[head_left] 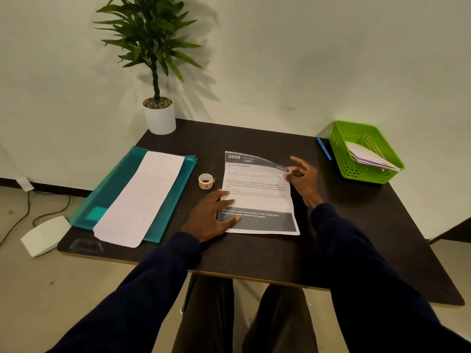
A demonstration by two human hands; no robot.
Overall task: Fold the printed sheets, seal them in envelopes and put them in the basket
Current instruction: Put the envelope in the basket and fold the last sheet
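Note:
A printed sheet point(257, 189) lies in the middle of the dark table point(267, 258). Its top right corner is lifted and curled over. My right hand point(303, 179) pinches that lifted corner between thumb and fingers. My left hand point(211, 215) lies flat with spread fingers, pressing the sheet's lower left edge. A long white envelope point(142, 197) rests on a teal folder point(107, 197) at the left. The green basket point(341, 149) stands at the far right, with sealed envelopes point(369, 156) inside it. A small roll of stickers point(206, 181) sits just left of the sheet.
A potted plant point(159, 115) stands at the table's back left corner. A blue pen point(323, 148) lies beside the basket. On the floor at the left are a white box point(43, 235) and cables point(48, 210). My knees show under the table's front edge.

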